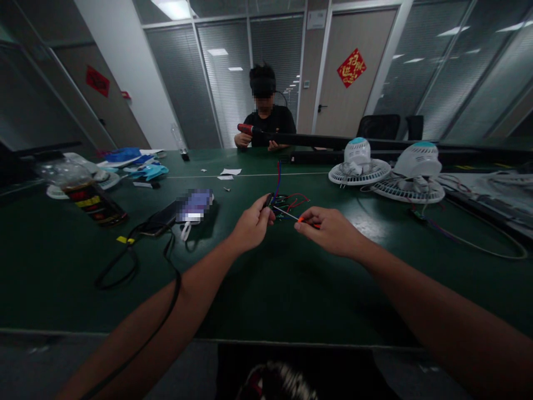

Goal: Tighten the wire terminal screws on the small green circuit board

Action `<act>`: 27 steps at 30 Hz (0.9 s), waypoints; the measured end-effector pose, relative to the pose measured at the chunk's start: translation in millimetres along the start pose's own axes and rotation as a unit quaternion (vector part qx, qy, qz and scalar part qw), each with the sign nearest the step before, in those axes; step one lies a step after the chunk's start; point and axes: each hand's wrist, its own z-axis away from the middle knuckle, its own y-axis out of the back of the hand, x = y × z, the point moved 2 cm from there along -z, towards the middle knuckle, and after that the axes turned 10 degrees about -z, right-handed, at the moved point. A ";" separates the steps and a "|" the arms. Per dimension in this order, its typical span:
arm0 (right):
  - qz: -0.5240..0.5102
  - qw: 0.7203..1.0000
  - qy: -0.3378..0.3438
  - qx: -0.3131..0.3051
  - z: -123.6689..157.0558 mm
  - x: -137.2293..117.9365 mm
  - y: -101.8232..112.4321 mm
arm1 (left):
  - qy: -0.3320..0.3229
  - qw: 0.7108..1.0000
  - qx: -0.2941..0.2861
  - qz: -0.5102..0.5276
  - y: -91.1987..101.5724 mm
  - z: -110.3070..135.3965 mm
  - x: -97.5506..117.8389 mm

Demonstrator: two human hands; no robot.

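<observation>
My left hand (253,223), fingers closed, grips a small dark part (270,199) whose exact kind I cannot make out. Red and blue wires (278,178) stand up from beside it. In my right hand (331,230) is a screwdriver (287,213) with an orange handle, mostly covered by the fingers. Its thin metal shaft points left, the tip at or very near the dark part; contact cannot be told. Behind the shaft, loose red and black wires (296,200) lie on the green table (287,289).
Phones (160,218), a black cable (134,261) crossing my left forearm, and a dark drink bottle (94,200) are at left. White fans (358,166) stand at right. Opposite, a person (270,119) holds a red power drill (246,129) by a long black bar (328,141).
</observation>
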 end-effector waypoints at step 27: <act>-0.250 0.958 -0.067 0.124 -6.1 8.3 8.9 | -0.015 0.991 -0.056 -0.118 -10.1 5.3 15.5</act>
